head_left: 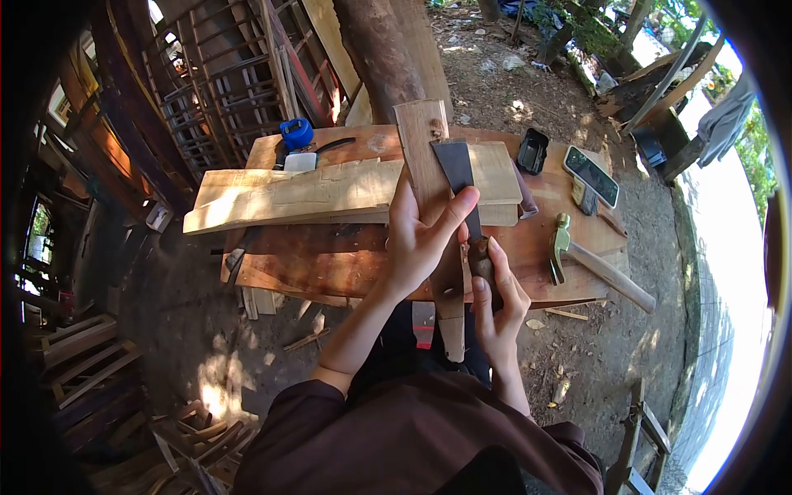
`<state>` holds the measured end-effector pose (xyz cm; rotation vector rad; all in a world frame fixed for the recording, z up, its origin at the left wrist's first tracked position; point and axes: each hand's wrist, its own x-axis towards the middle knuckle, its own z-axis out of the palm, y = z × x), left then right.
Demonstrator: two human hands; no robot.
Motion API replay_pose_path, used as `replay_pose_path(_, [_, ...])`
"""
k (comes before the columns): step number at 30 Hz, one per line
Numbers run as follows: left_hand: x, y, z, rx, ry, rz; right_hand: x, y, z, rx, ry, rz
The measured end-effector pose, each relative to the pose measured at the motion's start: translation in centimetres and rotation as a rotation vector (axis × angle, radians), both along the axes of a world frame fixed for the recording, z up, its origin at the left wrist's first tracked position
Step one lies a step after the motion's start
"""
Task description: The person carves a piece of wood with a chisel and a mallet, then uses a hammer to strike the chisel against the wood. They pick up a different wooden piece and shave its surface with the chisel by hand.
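Observation:
My left hand (419, 243) is closed around a long narrow piece of wood (424, 173), which stands up and away from me over the bench. The wood has a knot near its far end, and its near end reaches down toward my lap. A chisel (454, 165) with a wide dark blade lies along the wood's right side, and my left thumb presses on the blade. My right hand (502, 309) grips the chisel's dark handle, fingers near the base of the blade. Part of the handle is hidden by the fingers.
Long pale boards (305, 194) lie across the wooden bench (330, 260). At right are a claw hammer (598, 264), a phone (591, 175), a brush-like tool (584, 198) and a black case (533, 151). A blue round object (296, 133) sits at back left.

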<state>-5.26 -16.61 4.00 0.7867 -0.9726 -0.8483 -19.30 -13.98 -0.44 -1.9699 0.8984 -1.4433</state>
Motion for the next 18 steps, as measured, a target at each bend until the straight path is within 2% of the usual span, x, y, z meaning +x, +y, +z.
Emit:
replay_pose_path(12, [0.0,-0.3,0.0,-0.002,0.005,0.023,0.4,-0.5,0.4,-0.025,0.019,0.003])
replay_pose_path(14, [-0.2,-0.7,-0.2,-0.091,-0.048,0.162,0.7,-0.6,0.8,-0.044,0.013,0.005])
replay_pose_path(18, [-0.2,0.0,0.2,0.004,-0.057,0.125,0.6,-0.2,1.6,-0.028,0.005,0.018])
